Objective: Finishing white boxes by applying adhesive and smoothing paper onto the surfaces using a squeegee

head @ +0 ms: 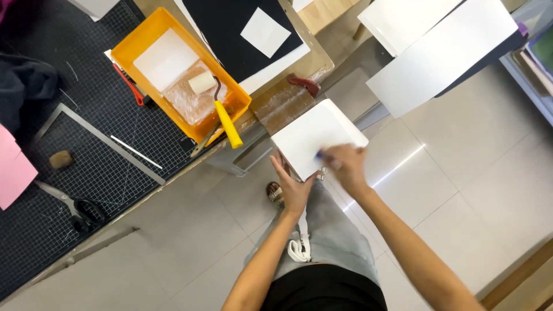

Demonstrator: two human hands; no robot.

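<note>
Left hand supports the near corner of a square white board above the tiled floor; right hand, blurred, presses a small blue object on it, grip clenched

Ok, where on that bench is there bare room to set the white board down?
Bare cutting mat lies between the metal square and the scissors, and left of the yellow tray by the dark cloth. Around the tray and black sheet it is crowded. The left hand and right hand hold the white board.
</note>
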